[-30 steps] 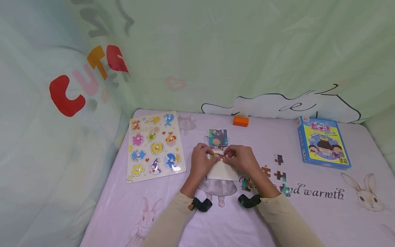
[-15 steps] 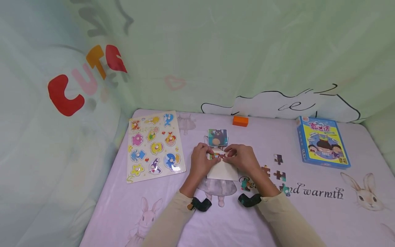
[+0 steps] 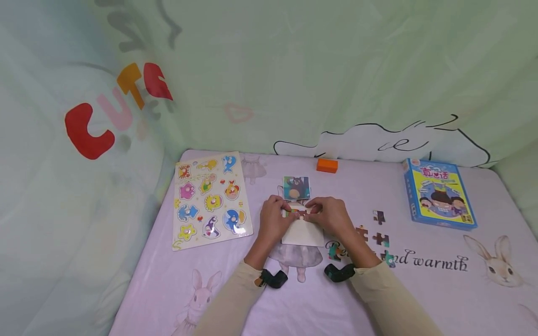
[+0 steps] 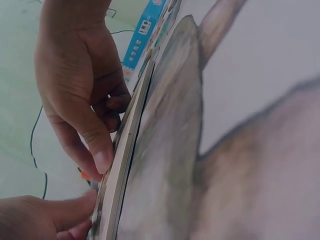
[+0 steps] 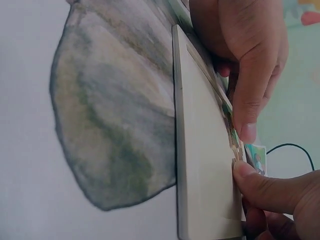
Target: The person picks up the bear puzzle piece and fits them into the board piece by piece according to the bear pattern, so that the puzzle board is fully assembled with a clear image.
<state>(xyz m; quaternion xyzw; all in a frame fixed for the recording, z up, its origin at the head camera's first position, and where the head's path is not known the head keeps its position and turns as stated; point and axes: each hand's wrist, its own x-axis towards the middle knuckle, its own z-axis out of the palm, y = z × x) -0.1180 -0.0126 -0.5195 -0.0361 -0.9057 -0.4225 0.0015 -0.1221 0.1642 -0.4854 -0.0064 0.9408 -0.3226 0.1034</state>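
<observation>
A cream puzzle tray [image 3: 302,234] lies in front of me, with a strip of coloured puzzle pieces [image 3: 301,213] along its far side. My left hand [image 3: 274,219] pinches at the strip's left part with thumb and forefinger. From the other side my right hand [image 3: 333,216] pinches a brown piece there, the two thumbs nearly meeting. In the right wrist view the right thumb [image 5: 246,169] touches the pieces' near edge, low over the bare tray floor [image 5: 202,160]. Fingers partly hide the pieces. Just beyond the tray is a square bear picture card [image 3: 296,188].
Several loose jigsaw pieces [image 3: 381,239] lie right of my right forearm, one teal piece [image 3: 335,252] nearer the tray. A sea-animal knob puzzle board [image 3: 212,200] lies on the left. An orange block [image 3: 327,165] stands at the back, a blue-and-yellow game box [image 3: 441,193] at the right.
</observation>
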